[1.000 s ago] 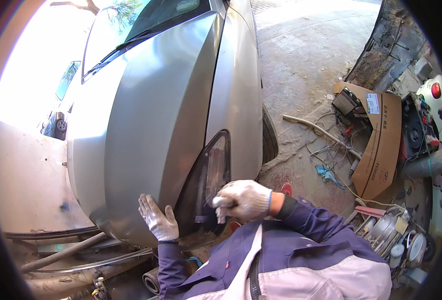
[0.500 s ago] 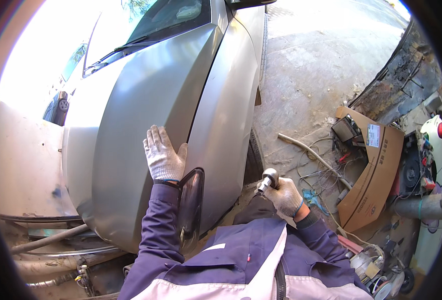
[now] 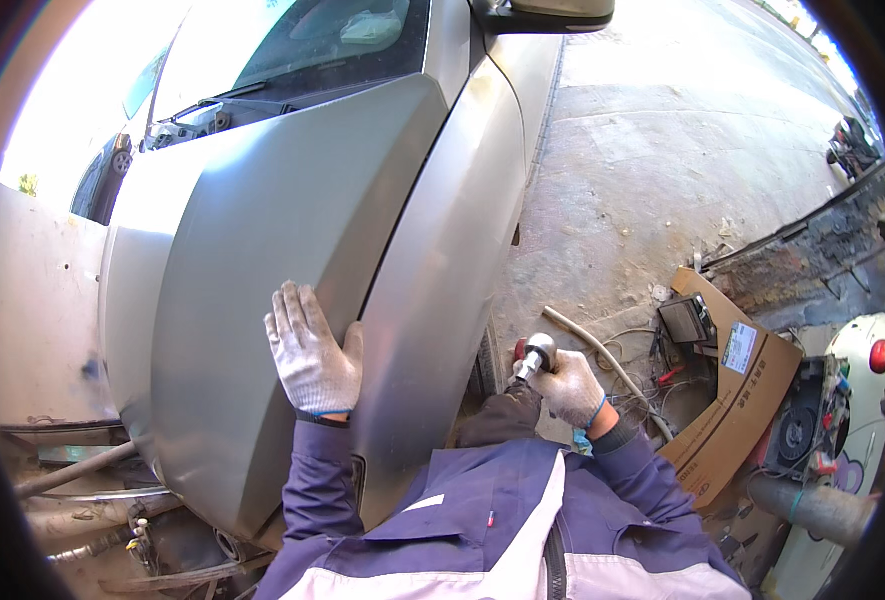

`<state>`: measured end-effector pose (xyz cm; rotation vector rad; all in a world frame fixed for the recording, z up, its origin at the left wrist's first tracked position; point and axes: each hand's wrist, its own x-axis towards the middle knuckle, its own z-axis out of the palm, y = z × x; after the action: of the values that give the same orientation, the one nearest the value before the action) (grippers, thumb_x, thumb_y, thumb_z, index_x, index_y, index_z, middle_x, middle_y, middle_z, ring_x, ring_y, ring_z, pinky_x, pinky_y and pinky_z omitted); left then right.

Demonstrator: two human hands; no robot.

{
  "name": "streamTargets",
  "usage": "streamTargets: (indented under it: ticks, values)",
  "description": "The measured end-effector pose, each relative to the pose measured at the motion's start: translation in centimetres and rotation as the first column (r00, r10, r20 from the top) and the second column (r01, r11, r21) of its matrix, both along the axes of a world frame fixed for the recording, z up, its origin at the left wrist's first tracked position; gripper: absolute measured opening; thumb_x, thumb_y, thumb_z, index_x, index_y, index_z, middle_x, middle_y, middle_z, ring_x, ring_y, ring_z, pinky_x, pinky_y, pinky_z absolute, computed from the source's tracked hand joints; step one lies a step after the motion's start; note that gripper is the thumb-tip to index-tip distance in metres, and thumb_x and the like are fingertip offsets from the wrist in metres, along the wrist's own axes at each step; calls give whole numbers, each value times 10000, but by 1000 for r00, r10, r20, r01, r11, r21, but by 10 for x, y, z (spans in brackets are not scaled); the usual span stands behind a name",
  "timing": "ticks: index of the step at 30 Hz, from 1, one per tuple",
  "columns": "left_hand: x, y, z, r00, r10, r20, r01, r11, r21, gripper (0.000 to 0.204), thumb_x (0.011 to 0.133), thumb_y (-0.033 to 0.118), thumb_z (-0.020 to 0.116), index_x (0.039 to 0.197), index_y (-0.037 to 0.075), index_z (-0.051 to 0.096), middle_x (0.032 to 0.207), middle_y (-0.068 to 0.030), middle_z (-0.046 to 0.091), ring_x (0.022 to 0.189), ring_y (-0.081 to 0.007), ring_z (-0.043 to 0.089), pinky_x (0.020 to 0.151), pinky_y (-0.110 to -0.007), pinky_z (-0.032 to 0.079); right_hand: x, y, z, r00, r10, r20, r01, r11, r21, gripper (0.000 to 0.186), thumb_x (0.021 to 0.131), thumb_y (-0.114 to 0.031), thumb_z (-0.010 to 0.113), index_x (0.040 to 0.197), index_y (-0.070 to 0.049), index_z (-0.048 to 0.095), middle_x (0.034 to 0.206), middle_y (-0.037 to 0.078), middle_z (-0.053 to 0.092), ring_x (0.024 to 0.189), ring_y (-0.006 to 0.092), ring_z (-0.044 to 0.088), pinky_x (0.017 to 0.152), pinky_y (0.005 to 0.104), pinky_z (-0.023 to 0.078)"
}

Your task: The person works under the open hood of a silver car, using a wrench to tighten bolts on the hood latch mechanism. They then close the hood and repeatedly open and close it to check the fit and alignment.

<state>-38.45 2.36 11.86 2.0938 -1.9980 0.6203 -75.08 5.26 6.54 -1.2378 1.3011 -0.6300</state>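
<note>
My left hand [image 3: 313, 350], in a pale knitted work glove, lies flat with its fingers stretched on the silver-grey car hood [image 3: 262, 230]. It rests near the long seam between the hood and the front fender [image 3: 442, 230]. My right hand [image 3: 568, 386], gloved alike, is closed round a ratchet wrench [image 3: 539, 352] in front of my body. A shiny rounded head and a short socket stick out of the fist; the handle is hidden in the glove. My left forearm covers most of the headlight.
A bent cardboard piece [image 3: 737, 400] lies at right, with a dark boxy device [image 3: 686, 318] and tangled cables by it. A pale hose [image 3: 607, 365] crosses the concrete floor [image 3: 652, 170]. The car's side mirror [image 3: 547, 14] juts out at the top. Pipes [image 3: 87, 468] lie at lower left.
The view has shifted, showing more of the mirror and floor. My left hand stays flat on the hood, now a little nearer to me. My right hand keeps hold of the ratchet wrench.
</note>
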Motion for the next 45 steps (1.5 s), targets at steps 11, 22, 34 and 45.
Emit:
streamTargets:
  ticks: [11,22,34,45]
  values:
    - [-9,-16,-2,999,42,-35,-43,999,-31,972,880,291,900,1689,2,445,1732,-296,494,1621,-491,470,1361,-639,346,10,-171,20,973,-11,229,-8,997,82,226,1063,-143,759,1129,72,782,990,48,790,928,126,752,907,353,656]
    - [-9,-17,-7,995,94,-28,-93,995,26,958,902,266,851,1711,0,412,1752,-288,471,1647,-497,431,1370,-648,323,49,-235,26,905,360,227,-352,933,-73,275,1021,-298,743,1140,-72,846,921,120,816,836,225,787,851,374,617]
    - [-23,-28,-17,964,263,-38,-265,963,-50,825,1159,624,514,1662,-29,506,1712,-300,524,1586,-516,498,1327,-650,377,86,-346,76,671,735,101,-599,617,-510,529,1009,-524,727,853,-22,783,819,260,746,815,487,746,777,534,600]
    - [-21,-22,-25,912,404,-72,-409,909,-83,858,1178,677,419,1608,-45,594,1658,-309,592,1543,-522,555,1301,-631,419,126,-419,91,610,774,171,-652,613,-446,523,1002,-538,740,848,-44,811,778,249,728,764,474,737,741,504,601]
